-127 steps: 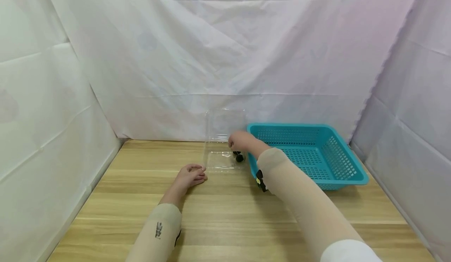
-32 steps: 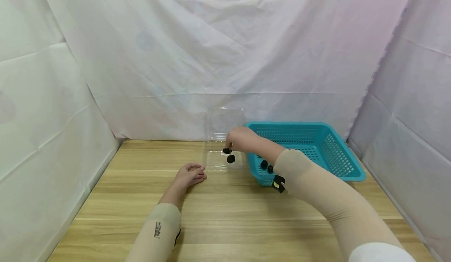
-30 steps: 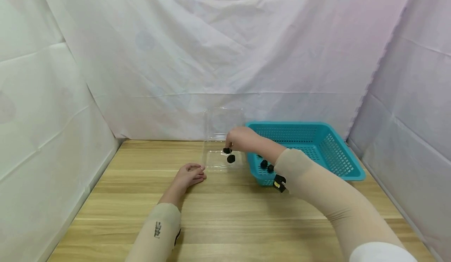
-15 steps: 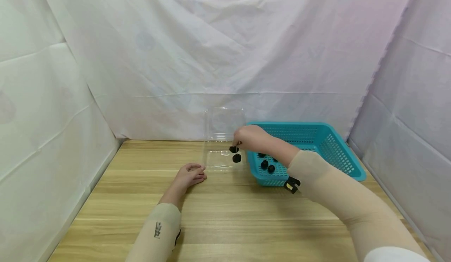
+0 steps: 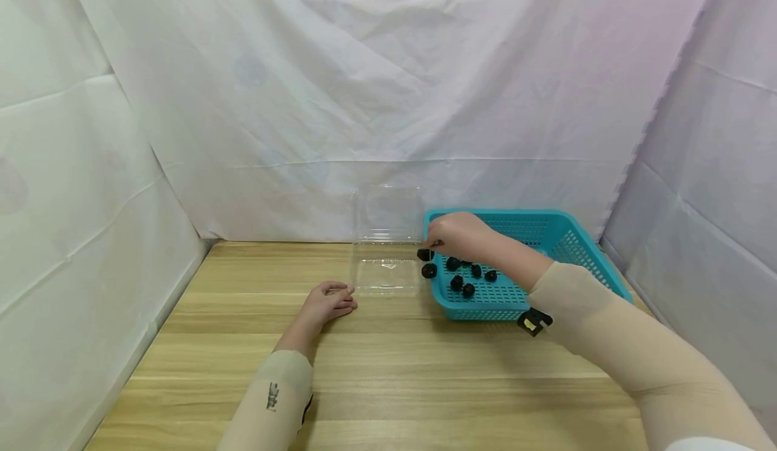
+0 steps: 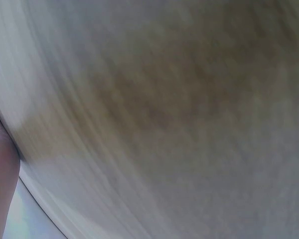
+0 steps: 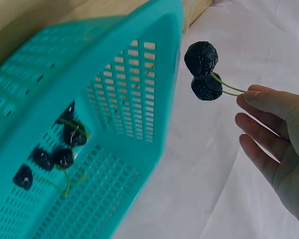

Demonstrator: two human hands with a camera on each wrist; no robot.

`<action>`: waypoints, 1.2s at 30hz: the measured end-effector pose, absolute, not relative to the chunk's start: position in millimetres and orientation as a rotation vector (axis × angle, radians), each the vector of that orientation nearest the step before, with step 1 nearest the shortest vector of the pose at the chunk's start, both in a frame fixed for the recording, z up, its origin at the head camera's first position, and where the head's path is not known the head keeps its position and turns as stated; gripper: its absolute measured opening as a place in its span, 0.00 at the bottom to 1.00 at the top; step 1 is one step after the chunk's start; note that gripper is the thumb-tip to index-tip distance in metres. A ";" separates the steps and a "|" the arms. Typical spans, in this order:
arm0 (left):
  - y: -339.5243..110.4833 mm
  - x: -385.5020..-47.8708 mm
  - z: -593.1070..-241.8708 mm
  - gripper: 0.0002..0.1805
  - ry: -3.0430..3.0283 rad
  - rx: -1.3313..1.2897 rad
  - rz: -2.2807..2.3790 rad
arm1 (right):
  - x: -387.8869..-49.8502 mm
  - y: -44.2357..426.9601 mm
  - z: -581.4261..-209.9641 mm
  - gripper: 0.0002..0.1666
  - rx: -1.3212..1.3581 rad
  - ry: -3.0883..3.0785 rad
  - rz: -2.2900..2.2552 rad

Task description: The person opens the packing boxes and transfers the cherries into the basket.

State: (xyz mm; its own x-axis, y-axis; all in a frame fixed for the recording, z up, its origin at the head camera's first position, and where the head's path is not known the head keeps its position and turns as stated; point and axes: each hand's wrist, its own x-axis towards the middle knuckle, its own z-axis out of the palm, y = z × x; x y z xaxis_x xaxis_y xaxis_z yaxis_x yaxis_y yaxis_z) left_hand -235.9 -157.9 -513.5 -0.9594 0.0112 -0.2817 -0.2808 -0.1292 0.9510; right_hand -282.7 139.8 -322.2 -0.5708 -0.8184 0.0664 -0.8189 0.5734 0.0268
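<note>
In the head view my right hand is above the left side of a turquoise basket. Between thumb and fingertip it pinches the thin green stems of a pair of dark cherries, which hang by the basket's left rim. Several more dark cherries with stems lie inside the basket. My left hand rests on the table with relaxed fingers, its fingertips by the near left corner of a clear plastic clamshell box. Only a bit of that hand shows at the left wrist view's edge.
The box's raised clear lid leans toward the white cloth backdrop. White cloth walls also stand at left and right of the wooden table. The box sits directly left of the basket.
My right hand has moved right, carrying the pair of cherries from over the clear box to the basket's left rim. More cherries in the basket are uncovered. The left hand stays put.
</note>
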 end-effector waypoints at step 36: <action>-157.2 -232.0 -507.7 0.24 1.960 -0.277 2.176 | -278.5 219.2 -330.4 0.28 1.324 -2.888 0.019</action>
State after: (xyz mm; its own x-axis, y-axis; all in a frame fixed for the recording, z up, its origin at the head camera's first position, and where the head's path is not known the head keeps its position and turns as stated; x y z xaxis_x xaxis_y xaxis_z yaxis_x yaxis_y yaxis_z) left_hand -232.0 -157.2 -507.7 -0.9625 0.0226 -0.2702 -0.2711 -0.1008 0.9573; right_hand -278.5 219.2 -330.4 -0.6521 -0.7576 -0.0271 -0.7572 0.6527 -0.0258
